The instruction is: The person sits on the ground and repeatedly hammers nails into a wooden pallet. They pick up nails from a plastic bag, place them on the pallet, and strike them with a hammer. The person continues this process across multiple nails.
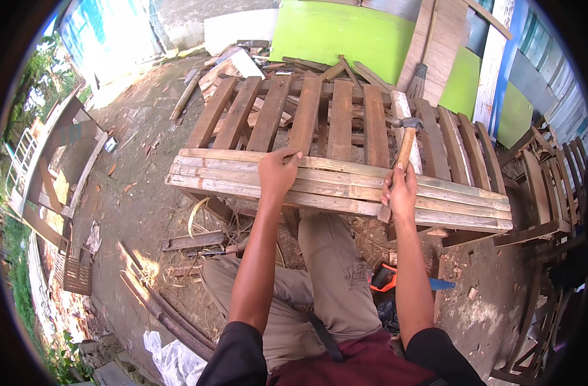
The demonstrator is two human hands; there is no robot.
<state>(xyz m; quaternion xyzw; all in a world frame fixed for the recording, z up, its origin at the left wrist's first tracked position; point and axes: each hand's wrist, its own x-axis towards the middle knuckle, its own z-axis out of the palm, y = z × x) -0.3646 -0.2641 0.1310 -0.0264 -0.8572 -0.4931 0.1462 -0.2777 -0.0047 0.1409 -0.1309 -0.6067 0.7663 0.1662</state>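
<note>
Holding a wooden-handled metal hammer

On earthen ground, a brown slatted wooden tabletop bears long, rough, pale wooden strips nearest. Right grip holds the hammer, right of centre; left grip touches strips, closure unclear.

Slatted wooden bench — brown, pale strips lengthwise along its near edge

Wood scraps litter the earthen floor. Behind stand a grey wall, a lime-green panel and leaning plywood. Slatted furniture stands right; a wooden frame and foliage left. Sunlight glares off a blue-white surface, upper left.
</note>
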